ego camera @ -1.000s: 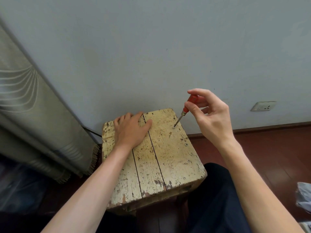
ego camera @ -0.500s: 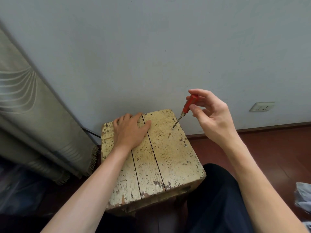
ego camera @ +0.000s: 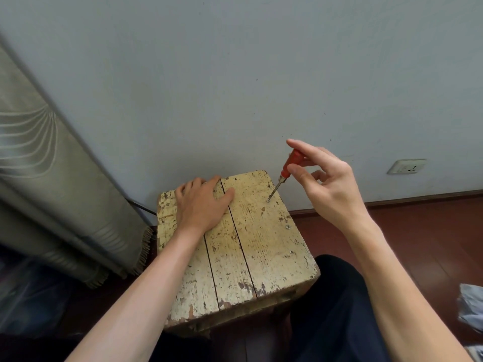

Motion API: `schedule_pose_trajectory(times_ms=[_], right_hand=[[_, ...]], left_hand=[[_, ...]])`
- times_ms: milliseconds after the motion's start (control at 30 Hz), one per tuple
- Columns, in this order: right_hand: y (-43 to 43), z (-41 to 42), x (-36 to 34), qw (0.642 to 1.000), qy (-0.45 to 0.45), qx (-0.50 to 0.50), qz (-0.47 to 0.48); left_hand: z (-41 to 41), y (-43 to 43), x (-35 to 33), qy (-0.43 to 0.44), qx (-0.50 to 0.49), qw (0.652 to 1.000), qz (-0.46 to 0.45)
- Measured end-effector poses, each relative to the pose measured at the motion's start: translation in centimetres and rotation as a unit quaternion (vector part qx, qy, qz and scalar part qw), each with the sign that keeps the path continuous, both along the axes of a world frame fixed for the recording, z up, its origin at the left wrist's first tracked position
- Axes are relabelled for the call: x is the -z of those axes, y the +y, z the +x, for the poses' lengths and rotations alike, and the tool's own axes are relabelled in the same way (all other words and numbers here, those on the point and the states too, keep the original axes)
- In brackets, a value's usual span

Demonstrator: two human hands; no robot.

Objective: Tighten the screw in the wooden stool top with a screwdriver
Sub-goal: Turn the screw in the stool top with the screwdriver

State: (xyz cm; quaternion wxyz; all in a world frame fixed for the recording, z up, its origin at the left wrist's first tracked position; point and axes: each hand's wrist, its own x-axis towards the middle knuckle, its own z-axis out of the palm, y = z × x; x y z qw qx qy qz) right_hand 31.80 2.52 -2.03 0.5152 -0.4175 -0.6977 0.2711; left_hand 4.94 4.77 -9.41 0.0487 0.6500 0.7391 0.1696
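The screw [ego camera: 268, 201] sits in the stool top [ego camera: 261, 244], below and left of the right hand [ego camera: 329, 184], under the tip of the one screwdriver [ego camera: 281, 177]. That hand pinches the red handle between thumb and forefinger. The left hand [ego camera: 201, 202] lies flat on the worn cream paint. Behind both hands is a grey wall [ego camera: 235, 74], and under the right is a red-brown floor [ego camera: 431, 218]. The thumb has crept along the handle since half a second ago. There are three planks, two further screw heads [ego camera: 288, 227] and one socket [ego camera: 406, 166].
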Motion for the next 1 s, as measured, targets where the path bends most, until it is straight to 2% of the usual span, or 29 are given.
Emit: schedule_pose_trajectory(times_ms=[200,600,700,800,1000], right_hand=[[0.3,0.8,0.3,0.996,0.054,-0.063,-0.035],[0.0,-1.4,0.0,0.998,0.058,0.033,-0.002],[0.1,-0.5,0.2,0.999,0.034,-0.001,-0.014],[0.1,0.1,0.2,0.997,0.047,-0.042,-0.032],[-0.1,0.0,0.2,0.998,0.050,-0.014,-0.041]], left_hand=[[-0.1,0.0,0.1,0.006,-0.001,1.000,-0.001],[-0.1,0.0,0.0,0.006,0.001,1.000,0.006],[-0.1,-0.1,0.0,0.007,0.001,1.000,0.006],[-0.1,-0.1,0.0,0.007,0.002,1.000,0.007],[0.0,-0.2,-0.1,0.007,0.002,1.000,0.005]])
